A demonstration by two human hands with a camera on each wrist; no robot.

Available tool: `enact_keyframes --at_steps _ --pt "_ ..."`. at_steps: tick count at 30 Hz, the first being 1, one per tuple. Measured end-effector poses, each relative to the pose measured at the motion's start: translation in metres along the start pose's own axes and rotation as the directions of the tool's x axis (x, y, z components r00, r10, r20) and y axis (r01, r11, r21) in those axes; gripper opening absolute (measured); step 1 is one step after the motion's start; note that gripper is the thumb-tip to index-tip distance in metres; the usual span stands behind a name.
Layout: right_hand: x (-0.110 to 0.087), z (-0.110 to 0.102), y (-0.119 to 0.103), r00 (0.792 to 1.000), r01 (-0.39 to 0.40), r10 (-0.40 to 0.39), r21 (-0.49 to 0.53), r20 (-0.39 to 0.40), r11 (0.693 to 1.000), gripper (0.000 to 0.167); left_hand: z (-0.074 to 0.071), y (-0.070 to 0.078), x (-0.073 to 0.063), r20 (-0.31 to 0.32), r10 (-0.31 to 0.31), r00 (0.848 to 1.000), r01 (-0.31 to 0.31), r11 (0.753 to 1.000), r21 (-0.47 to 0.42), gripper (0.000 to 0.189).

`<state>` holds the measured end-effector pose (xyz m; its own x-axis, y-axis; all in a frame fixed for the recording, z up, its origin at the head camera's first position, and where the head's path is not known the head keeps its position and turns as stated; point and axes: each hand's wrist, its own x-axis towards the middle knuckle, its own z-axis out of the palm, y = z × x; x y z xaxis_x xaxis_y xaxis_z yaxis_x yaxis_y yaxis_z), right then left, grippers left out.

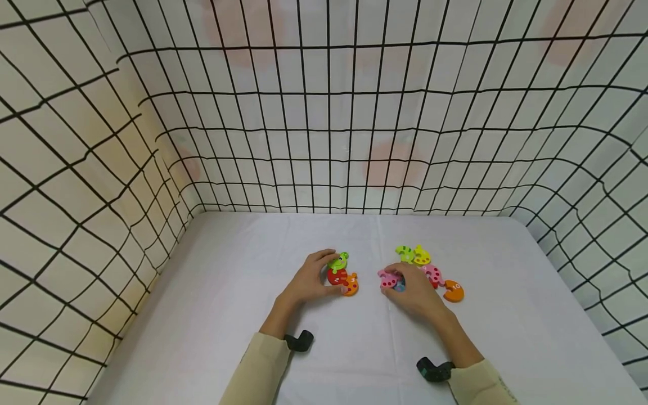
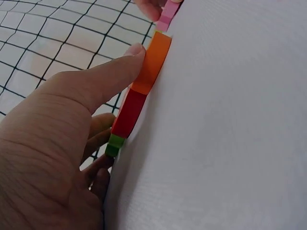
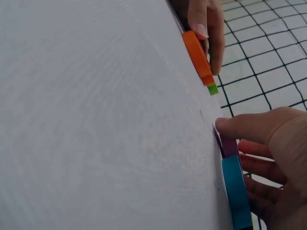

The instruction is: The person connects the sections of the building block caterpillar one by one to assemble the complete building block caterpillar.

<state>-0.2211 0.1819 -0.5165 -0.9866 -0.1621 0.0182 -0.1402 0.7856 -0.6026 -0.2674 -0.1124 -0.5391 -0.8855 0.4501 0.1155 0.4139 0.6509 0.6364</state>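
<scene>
In the head view a green frog-like head piece (image 1: 338, 262), a red puzzle piece (image 1: 336, 276) numbered 2 and an orange spotted puzzle piece (image 1: 351, 285) lie joined on the white cloth. My left hand (image 1: 312, 279) holds this group from the left, its thumb against the orange piece and its fingers by the green one. A pink spotted puzzle piece (image 1: 388, 279) is pinched between the thumb and fingers of my right hand (image 1: 416, 289), a short way to the right. Partly hidden under that hand is a blue puzzle piece (image 3: 235, 184).
Beyond my right hand lie a green striped piece (image 1: 405, 253), a yellow piece (image 1: 421, 256), another pink spotted piece (image 1: 433, 275) and an orange piece (image 1: 454, 291) numbered 10. A black wire grid (image 1: 329, 129) backed with white surrounds the white cloth-covered table (image 1: 202, 315).
</scene>
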Motion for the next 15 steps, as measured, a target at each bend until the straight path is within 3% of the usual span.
enact_keyframes --at_steps 15 --pt "0.010 0.004 -0.012 0.997 0.072 -0.073 0.042 0.018 0.996 0.042 -0.004 0.001 0.000 0.037 0.028 0.999 -0.028 1.000 0.002 0.077"
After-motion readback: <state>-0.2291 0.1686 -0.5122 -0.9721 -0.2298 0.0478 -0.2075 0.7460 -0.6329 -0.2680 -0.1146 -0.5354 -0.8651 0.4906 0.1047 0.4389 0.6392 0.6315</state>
